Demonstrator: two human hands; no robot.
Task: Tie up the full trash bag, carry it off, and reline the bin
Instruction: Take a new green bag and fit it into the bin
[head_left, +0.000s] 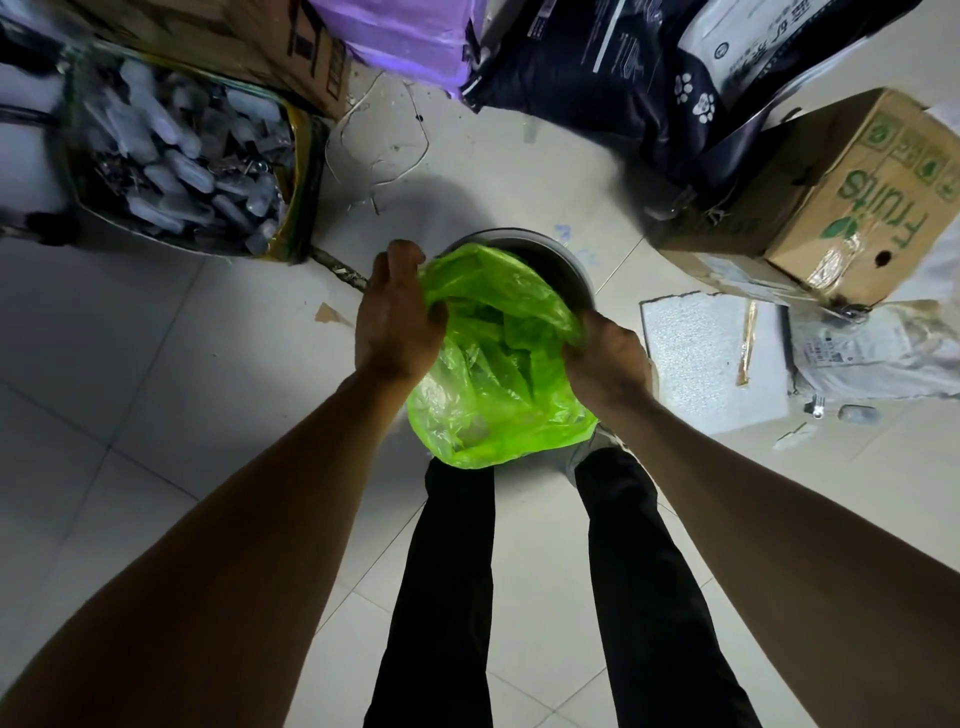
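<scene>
Two hands are on the green bag (493, 374): your left hand (397, 317) has its fingers curled over the bag's left edge, thumb lying against the plastic, and your right hand (608, 358) has its fingers closed into a bunch of the plastic at the bag's right edge. Between them the bag hangs loose and crumpled, its mouth gathered toward the far side and its bottom sagging toward you, above your black trousers (457, 571). Just beyond the bag, partly hidden by it, the round grey bin (550, 254) stands on the pale tiled floor (182, 364); whether the bag's far edge touches the rim you cannot tell. Far left sits a clear sack of plastic bottles (176, 150), with a brown carton (291, 47) behind it. Far right a cardboard box printed "fruits" (841, 208) lies tilted, dark pet-food bags (623, 78) stacked beyond it. Right of your right hand a white foam sheet (711, 358) lies flat on the floor.
</scene>
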